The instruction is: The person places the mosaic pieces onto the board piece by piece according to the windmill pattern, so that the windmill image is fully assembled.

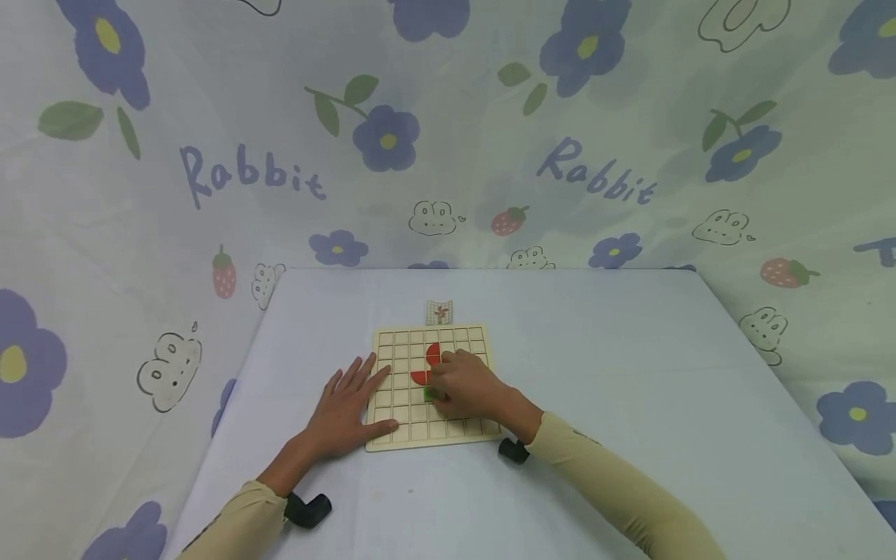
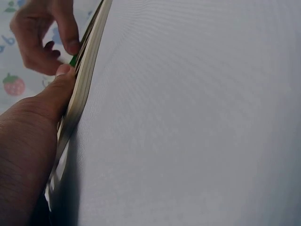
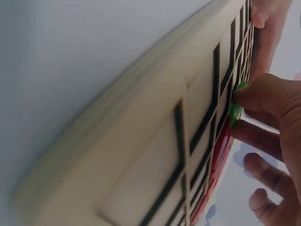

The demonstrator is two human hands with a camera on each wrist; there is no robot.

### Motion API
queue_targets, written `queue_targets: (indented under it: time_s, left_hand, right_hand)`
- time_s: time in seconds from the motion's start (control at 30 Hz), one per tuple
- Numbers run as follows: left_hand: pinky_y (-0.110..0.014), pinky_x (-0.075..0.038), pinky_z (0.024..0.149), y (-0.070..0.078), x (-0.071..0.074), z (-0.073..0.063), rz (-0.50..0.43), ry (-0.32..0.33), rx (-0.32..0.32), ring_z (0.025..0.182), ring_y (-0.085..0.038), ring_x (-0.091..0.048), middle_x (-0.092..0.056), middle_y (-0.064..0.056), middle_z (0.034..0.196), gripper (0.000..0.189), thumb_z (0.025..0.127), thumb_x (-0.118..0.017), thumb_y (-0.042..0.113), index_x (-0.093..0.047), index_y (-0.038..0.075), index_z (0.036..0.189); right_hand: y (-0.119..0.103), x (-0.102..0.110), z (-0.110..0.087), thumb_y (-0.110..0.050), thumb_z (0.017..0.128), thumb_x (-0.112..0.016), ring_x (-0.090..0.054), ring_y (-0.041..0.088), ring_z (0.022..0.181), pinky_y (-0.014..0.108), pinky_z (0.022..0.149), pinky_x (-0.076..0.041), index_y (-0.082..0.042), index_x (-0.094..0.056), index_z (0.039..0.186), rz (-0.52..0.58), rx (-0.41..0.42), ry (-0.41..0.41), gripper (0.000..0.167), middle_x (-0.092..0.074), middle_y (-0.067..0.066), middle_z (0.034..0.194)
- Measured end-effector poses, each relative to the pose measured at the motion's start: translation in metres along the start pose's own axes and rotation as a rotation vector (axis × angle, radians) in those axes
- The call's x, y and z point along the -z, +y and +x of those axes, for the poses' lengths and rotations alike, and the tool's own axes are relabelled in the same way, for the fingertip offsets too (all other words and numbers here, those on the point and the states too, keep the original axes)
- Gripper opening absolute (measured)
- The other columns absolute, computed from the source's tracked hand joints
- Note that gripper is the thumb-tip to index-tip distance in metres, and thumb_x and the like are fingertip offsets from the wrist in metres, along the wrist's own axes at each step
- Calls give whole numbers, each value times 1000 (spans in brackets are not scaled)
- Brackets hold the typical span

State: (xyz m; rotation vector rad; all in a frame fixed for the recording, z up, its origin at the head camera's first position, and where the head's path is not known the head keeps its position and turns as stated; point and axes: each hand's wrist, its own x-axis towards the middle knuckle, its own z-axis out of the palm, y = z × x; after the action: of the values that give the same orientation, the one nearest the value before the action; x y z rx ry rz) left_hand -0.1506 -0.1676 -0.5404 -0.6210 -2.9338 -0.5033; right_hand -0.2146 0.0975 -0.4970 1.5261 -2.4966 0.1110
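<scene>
A light wooden board with a raised square grid lies on the table. My left hand rests on its left side, fingers spread and straight, thumb over the near-left part. With thumb and index finger my right hand pinches a small green piece at the board's grid, near the middle; the other fingers are loosely bent. Beside it on the grid sit red pieces, a rounded one farther back and another partly hidden by the right hand. In the left wrist view, the green piece shows between the hands.
Just beyond the board's far edge lies a small card with a grid and a red figure printed on it. White cloth covers the table. A printed curtain hangs behind. Black wrist devices show under both forearms.
</scene>
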Motion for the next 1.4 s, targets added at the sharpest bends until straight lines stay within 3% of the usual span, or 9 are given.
queue_targets:
  time_s: [0.13,0.4,0.7,0.87,1.07,1.4]
  left_hand:
    - [-60,-8,113,-1,-2,0,-4,-8,3,148,-34,-9,-14,-11,163,98,82,-54,77,-29,19,157]
    - [-61,-10,112,1,-2,0,-11,20,-7,147,-36,-12,-18,-13,162,98,81,-58,75,-32,16,155]
    - [-60,-8,113,2,0,-1,-22,6,10,148,-35,-11,-16,-11,162,97,82,-57,75,-31,17,156]
    - [-61,-10,112,0,-3,0,-17,29,-6,147,-37,-13,-18,-12,162,97,81,-59,74,-33,16,155]
    - [-59,-8,113,-1,-4,0,-20,15,6,148,-34,-10,-15,-10,163,99,81,-56,77,-31,18,156]
    - [-60,-8,113,-1,-4,1,-7,2,10,148,-34,-8,-15,-11,163,99,81,-54,78,-30,18,156]
  right_hand:
    - [-2,1,0,-21,87,-74,-50,11,81,25,68,-41,-27,-79,103,24,2,-38,18,-65,-9,94]
    - [-1,3,-4,-20,86,-78,-50,10,81,21,70,-41,-22,-80,90,41,0,-7,5,-68,-10,91]
    - [6,0,-19,-25,89,-75,-54,11,90,24,79,-46,-21,-78,98,72,-24,19,10,-64,-8,96]
    - [16,0,-39,-30,91,-72,-52,10,93,26,79,-46,-24,-77,105,80,-111,-15,16,-64,-9,103]
    - [26,5,-66,-27,90,-73,-54,13,97,29,81,-48,-18,-72,114,116,-235,-48,26,-64,-5,107]
    - [35,11,-96,-22,87,-77,-53,10,91,27,76,-50,-18,-73,107,182,-375,-41,22,-61,-6,104]
